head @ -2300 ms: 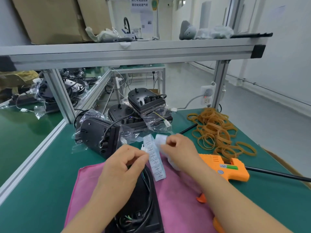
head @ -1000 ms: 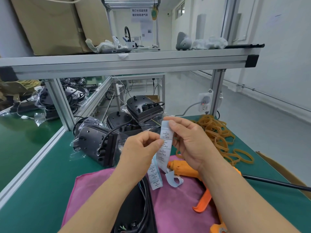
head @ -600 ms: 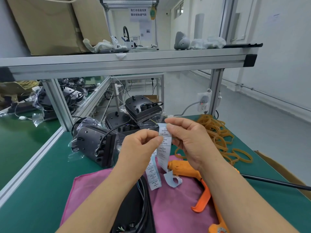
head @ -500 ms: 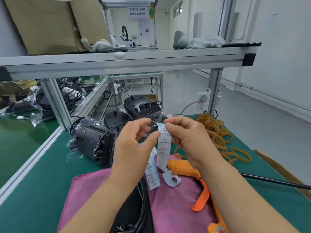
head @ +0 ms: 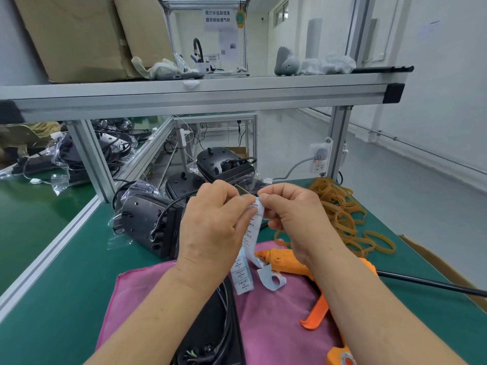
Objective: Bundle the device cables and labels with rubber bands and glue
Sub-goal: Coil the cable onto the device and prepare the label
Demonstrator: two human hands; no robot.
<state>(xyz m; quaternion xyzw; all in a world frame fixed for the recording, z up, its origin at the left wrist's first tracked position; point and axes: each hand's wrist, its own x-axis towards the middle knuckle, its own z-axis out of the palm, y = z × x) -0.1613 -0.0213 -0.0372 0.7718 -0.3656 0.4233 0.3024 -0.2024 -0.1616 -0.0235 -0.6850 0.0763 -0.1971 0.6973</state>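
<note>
Label strip [head: 253, 234], thin white paper printed in small blocks, is hanging between both hands above the fuzzy pink cloth [head: 276, 327], its lower end curling into a loop. The left hand [head: 210, 227] is pinching the strip's top with curled fingers, and the right hand [head: 292, 217] is pinching the same edge from the other side. Black cables [head: 229, 325] are lying along a dark glossy device [head: 205, 338] on the cloth. An orange plastic glue gun [head: 287, 264] is resting beside it, and tan rubber bands [head: 340, 206] are sprawling in loose loops on the green mat [head: 60, 285].
</note>
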